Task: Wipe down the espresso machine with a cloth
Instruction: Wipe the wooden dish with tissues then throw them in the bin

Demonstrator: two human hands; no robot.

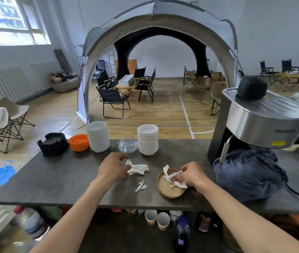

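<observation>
2 bare hands over the dark grey counter (pixel 57 181). Left hand (pixel 113 168) curled, fingertips pinched on a crumpled white paper scrap (pixel 138 169) that lies on the counter. Right hand (pixel 190 175) curled over the shallow wooden dish (pixel 165 189), fingers closed on a second white paper scrap (pixel 172 177) inside it. 1 smaller torn white bit (pixel 141 186) lies loose between the hands. Espresso machine (pixel 262 123) stands at the right end of the counter, steel body, black knob on top. Grey-blue cloth (pixel 247 174) heaped at its base under the spout, touching the steam wand (pixel 224 152); neither hand touches it. Back edge: black holder (pixel 53 144), orange bowl (pixel 79 142), 2 stacks of white bowls (pixel 147 139), 1 clear glass bowl (pixel 127 145).
</observation>
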